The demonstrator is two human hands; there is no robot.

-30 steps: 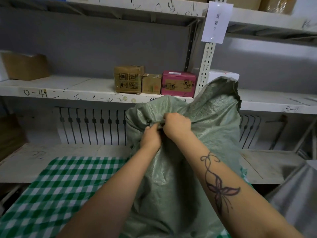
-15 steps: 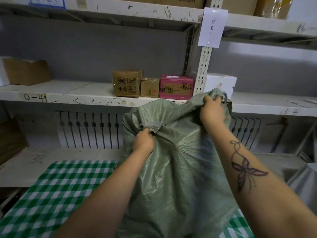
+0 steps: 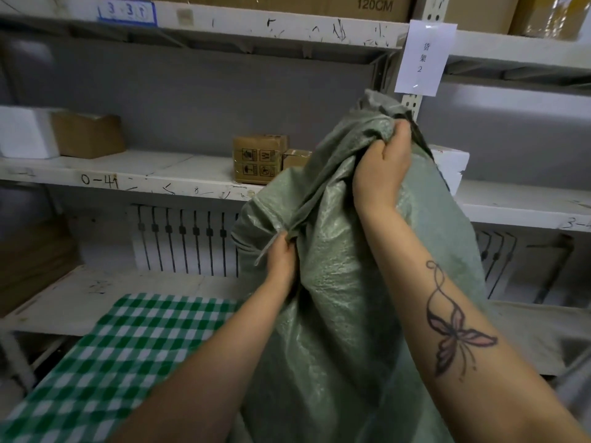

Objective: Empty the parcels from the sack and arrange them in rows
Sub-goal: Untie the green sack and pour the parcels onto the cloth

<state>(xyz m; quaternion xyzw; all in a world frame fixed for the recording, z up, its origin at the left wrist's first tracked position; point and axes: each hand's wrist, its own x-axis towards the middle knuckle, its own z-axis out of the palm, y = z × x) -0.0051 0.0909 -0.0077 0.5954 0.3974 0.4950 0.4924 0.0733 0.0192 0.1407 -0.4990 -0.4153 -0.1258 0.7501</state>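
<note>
A large green woven sack (image 3: 345, 292) stands upright in the middle, on the green-and-white checked cloth (image 3: 105, 356). My left hand (image 3: 283, 262) grips a fold of the sack's rim low on its left side. My right hand (image 3: 382, 169) is higher, closed on a bunched part of the rim at the sack's top. The rim is stretched between the two hands. No parcel inside the sack is visible.
Behind the sack runs a white shelf (image 3: 134, 174) holding a brown box (image 3: 258, 158), a smaller brown box (image 3: 295, 158), a white box (image 3: 449, 164) and, at far left, a brown carton (image 3: 88, 134). A paper label (image 3: 423, 57) hangs on the rack post.
My right hand has left the left hand, taken the rim further right and lifted it high. The left hand stays low on the rim. The pink box is now hidden behind the sack.
</note>
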